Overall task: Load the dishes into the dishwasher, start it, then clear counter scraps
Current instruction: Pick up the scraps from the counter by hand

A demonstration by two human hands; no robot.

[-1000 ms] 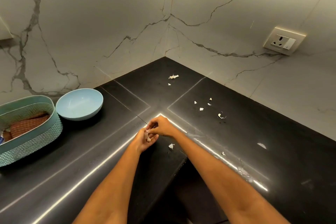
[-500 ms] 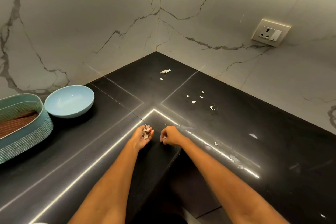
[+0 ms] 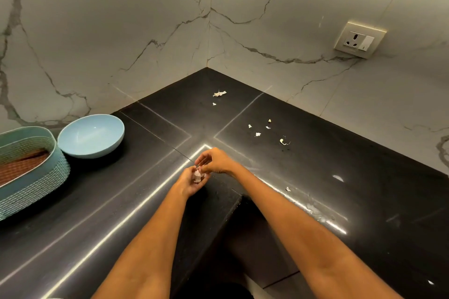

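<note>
Scrap-clearing step, by the looks of it.
Left hand [image 3: 192, 181] cupped pale papery garlic-skin scraps [image 3: 198, 175]; right hand [image 3: 215, 160] pinched one in. More scraps [image 3: 257, 134] lay toward the black stone counter's [image 3: 364, 189] back corner, needing a reach.

two bare forearms reached into view from the bottom edge, uncovered all the way down; no sleeve cuff showed on either. the left hand [image 3: 192, 181] and the right hand [image 3: 217, 161] were bare too, with short nails as far as the view allowed. both arms looked slim and smooth, with light sheen along the upper edges just behind the wrists.
</note>
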